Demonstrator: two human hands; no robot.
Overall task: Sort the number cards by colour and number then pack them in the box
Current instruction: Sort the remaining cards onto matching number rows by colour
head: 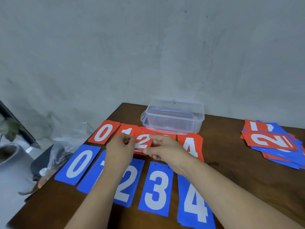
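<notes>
Left hand (120, 147) pinches the left edge of the red 2 card (143, 141), fingers curled. Right hand (166, 148) pinches its right edge between thumb and fingers. We log the card's long axis running away from us, digit upright. It sits over the red row; whether it rests on the cards beneath, we cannot tell.

Far left, off the table: a blurred leafy plant (9, 128) and a crumpled clear plastic bag (66, 146).

Far row, left to right: red 0 card (104, 132), red 1 card (126, 130), then the held card, then red 4 card (192, 146). Near row: blue 0 card (77, 164), blue 1 card (91, 179), blue 2 card (127, 184), blue 3 card (156, 189), blue 4 card (195, 204). All are flat, matte rectangles with white digits, tops toward the wall.

Behind the red row stands the box (173, 119): clear plastic, rounded corners, long axis across the table.

Far right we see a loose pile (277, 151) of red and blue cards, fanned askew, its top red card turned sideways.

Surface: table (239, 179), dark brown wood grain. Behind: rough grey wall (148, 47).
</notes>
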